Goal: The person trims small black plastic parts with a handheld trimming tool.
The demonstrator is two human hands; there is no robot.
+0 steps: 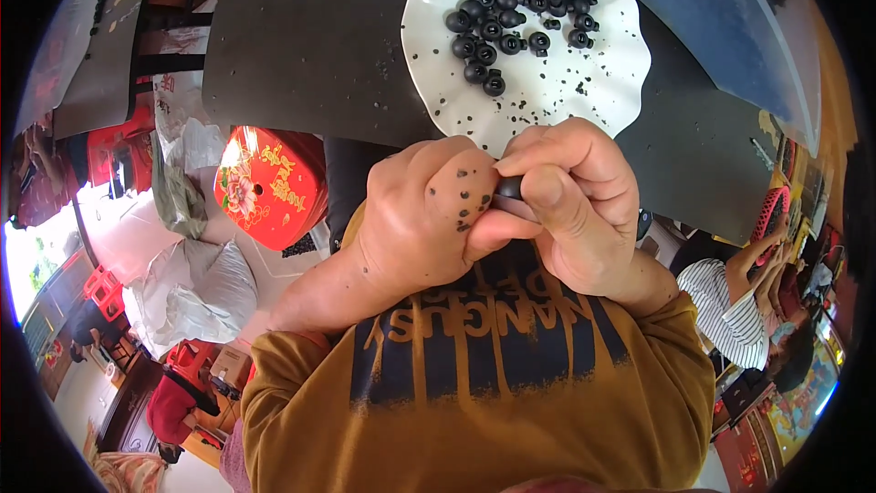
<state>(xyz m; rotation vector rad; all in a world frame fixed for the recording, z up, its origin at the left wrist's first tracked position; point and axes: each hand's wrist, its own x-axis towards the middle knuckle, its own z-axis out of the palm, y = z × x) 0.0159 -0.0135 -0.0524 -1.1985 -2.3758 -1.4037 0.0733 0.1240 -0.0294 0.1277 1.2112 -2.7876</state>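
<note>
My left hand (424, 215) and my right hand (575, 205) meet close to my chest, both pinching one small black round part (509, 187) between thumbs and fingertips. Most of that part is hidden by my fingers. Black specks cling to my left fingers. Just beyond my hands a white wavy-edged plate (602, 91) lies on a dark table (310, 46). The plate holds a heap of several similar black round parts (516, 9) and scattered black crumbs.
A red stool with a flower pattern (269, 184) stands to my left by the table edge. White sacks (205, 288) lie on the floor lower left. A person in a striped top (735, 301) sits at right. A blue sheet (721, 9) covers the table's far right.
</note>
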